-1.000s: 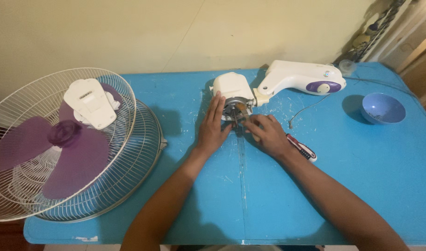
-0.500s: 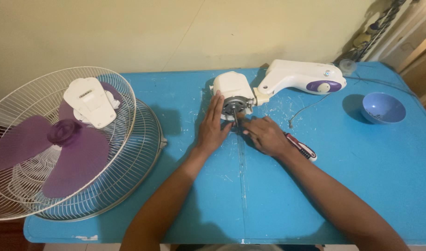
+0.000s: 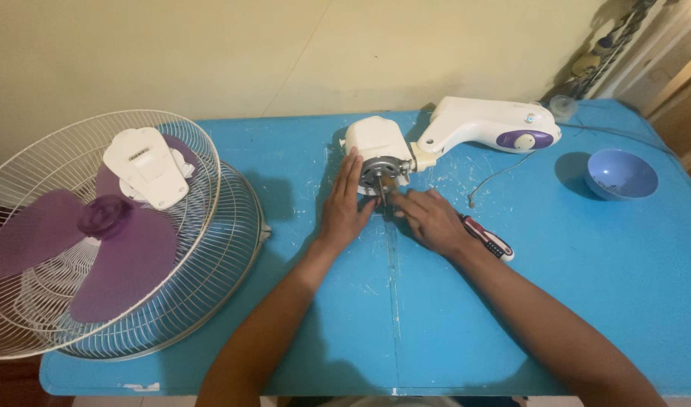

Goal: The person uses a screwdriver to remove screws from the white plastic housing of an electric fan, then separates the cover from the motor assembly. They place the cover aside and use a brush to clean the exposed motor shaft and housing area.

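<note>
I saw the fan motor (image 3: 381, 175) lying on its side just above the middle of the frame, its white housing (image 3: 372, 139) toward the wall and the metal shaft (image 3: 382, 191) pointing down toward me. My left hand (image 3: 343, 207) lay flat against the motor's left flank, fingers stretched out straight and released, gripping nothing. My right hand (image 3: 430, 218) sat just right of the shaft, its fingers curled toward the shaft tip; whether they actually pinched the shaft I could not tell, since the knuckles hid the contact. The white fan neck (image 3: 481, 124) with its purple dial ran off to the upper right, joined to the motor.

A red and white screwdriver (image 3: 489, 238) lay on the blue table (image 3: 587, 301), touching the right wrist's outer side. A blue bowl (image 3: 621, 175) stood well apart at the right edge. At the left of the frame the wire guards (image 3: 210, 249) were stacked, holding the purple blade (image 3: 112, 249) and a white cover piece (image 3: 146, 166) on top. A thin grey cord (image 3: 500, 175) trailed between neck and bowl.
</note>
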